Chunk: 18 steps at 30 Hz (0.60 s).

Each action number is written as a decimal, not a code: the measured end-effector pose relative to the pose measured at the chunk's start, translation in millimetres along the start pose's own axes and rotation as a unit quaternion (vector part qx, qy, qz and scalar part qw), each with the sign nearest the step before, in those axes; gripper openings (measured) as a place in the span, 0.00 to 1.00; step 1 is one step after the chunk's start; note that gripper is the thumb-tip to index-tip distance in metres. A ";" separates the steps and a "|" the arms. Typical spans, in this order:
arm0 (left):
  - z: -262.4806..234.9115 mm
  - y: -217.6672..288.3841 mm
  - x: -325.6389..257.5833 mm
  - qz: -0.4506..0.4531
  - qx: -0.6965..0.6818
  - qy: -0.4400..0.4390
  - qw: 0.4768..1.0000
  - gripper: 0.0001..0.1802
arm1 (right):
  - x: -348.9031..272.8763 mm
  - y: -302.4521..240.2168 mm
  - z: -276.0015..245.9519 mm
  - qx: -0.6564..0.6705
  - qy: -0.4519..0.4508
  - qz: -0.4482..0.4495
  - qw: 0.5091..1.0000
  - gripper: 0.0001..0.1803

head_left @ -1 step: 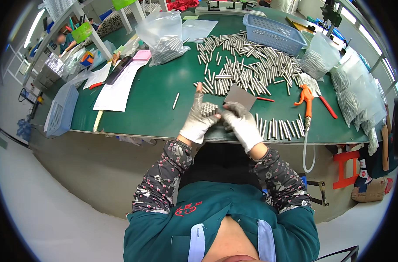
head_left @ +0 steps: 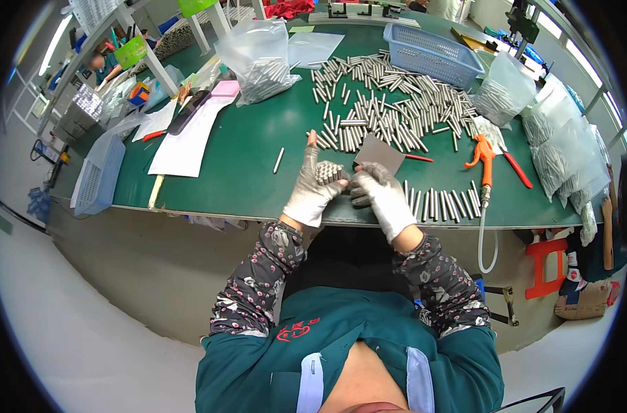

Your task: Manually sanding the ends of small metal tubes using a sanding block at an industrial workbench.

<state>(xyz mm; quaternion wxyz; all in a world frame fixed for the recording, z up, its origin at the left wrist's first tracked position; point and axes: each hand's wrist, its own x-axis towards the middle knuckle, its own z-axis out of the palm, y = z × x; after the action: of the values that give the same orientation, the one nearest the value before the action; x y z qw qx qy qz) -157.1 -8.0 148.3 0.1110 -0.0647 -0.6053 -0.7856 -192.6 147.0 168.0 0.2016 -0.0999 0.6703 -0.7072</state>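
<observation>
A tight bundle of short metal pins (head_left: 329,172) sits in my gloved left hand (head_left: 308,191), its fingers wrapped round the pins and the thumb pointing up. Close against the bundle's right side, my gloved right hand (head_left: 382,196) has its fingers curled in; what they hold, if anything, is hidden. Just beyond the right hand lies a dark grey square sheet (head_left: 380,154). A row of metal pins (head_left: 443,205) stretches along the table's near edge on the right. One loose pin (head_left: 278,160) rests left of my hands, and a big pile of pins (head_left: 396,103) spreads beyond them.
Past the pile stands a blue plastic basket (head_left: 434,55). Bags of pins (head_left: 565,141) stand at the right, another bag (head_left: 258,69) at the back left. An orange air gun (head_left: 484,162) with a hose lies near a red-handled tool (head_left: 518,170). White papers (head_left: 189,141) are at left.
The fingers of my right hand have shifted slightly beside the bundle. My left hand still grips the pins; the things on the table have not moved.
</observation>
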 end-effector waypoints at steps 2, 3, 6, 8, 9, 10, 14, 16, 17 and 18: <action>-1.6 -4.0 0.0 0.080 0.087 -0.020 0.993 0.59 | -0.9 -1.0 0.1 0.072 -0.034 0.046 0.996 0.21; -0.6 -5.5 1.3 0.115 0.087 -0.034 0.989 0.60 | 4.0 6.3 0.2 0.157 -0.051 0.083 0.983 0.24; 2.8 -6.7 6.9 0.171 0.184 -0.033 0.967 0.61 | 9.2 9.0 2.2 0.298 -0.128 0.148 0.934 0.30; 0.8 -7.7 5.2 0.141 0.157 -0.056 0.976 0.62 | 8.1 6.5 10.2 0.414 -0.219 0.132 0.873 0.26; -1.0 -7.2 6.5 0.162 0.237 -0.067 0.956 0.64 | 13.2 10.5 8.4 0.457 -0.237 0.135 0.846 0.23; -1.6 -8.0 7.9 0.182 0.315 -0.076 0.928 0.65 | 12.2 10.7 8.9 0.457 -0.236 0.133 0.847 0.23; 2.9 -4.8 5.3 0.110 0.272 -0.037 0.955 0.70 | 15.5 17.7 13.0 0.406 -0.207 0.092 0.885 0.23; 1.9 -7.4 5.7 0.131 0.277 -0.049 0.951 0.69 | 17.0 20.1 13.2 0.398 -0.216 0.071 0.889 0.22; 2.9 -9.1 7.0 0.174 0.279 -0.049 0.943 0.66 | 18.8 22.6 12.7 0.399 -0.217 0.071 0.888 0.22; 3.4 -9.7 7.6 0.216 0.281 -0.050 0.934 0.63 | 21.0 26.0 12.0 0.384 -0.213 0.075 0.895 0.21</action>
<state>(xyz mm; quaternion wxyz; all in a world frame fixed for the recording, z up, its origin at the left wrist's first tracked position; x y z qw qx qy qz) -167.1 -3.1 142.0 0.2613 -0.1995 -0.7774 -0.5362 -202.6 126.7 140.6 0.4144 -0.1121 0.2929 -0.8543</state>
